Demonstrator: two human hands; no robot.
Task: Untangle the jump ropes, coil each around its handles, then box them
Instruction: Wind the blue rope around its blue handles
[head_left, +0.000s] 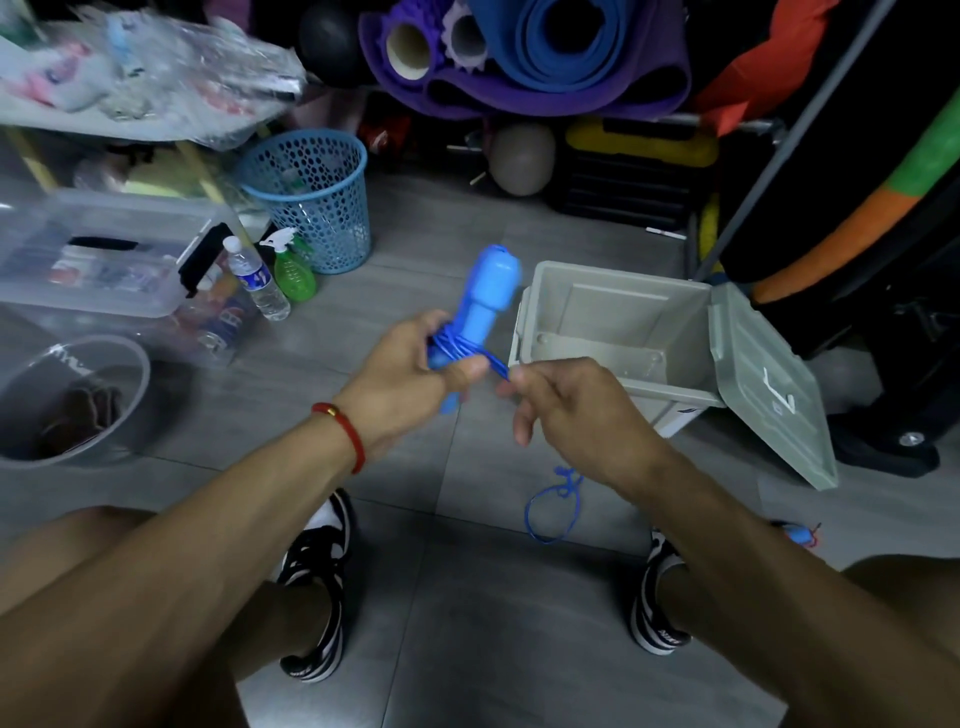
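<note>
My left hand (410, 374) grips the blue jump rope handles (485, 296), held upright with several turns of blue rope (460, 345) wound around them. My right hand (566, 410) pinches the rope just right of the handles and holds it taut. A loose loop of the same blue rope (550, 512) hangs below my right wrist, over the floor. The grey box (618, 332) stands open and empty just behind my right hand, its lid (769, 384) swung down to the right. Another blue handle (797, 534) lies on the floor by my right knee.
A blue mesh basket (311, 197), a water bottle (257, 278) and a green spray bottle (292, 270) stand at the left. A clear storage bin (93, 254) and a clear bowl (72, 400) sit further left. Rolled mats (530, 52) and balls fill the back.
</note>
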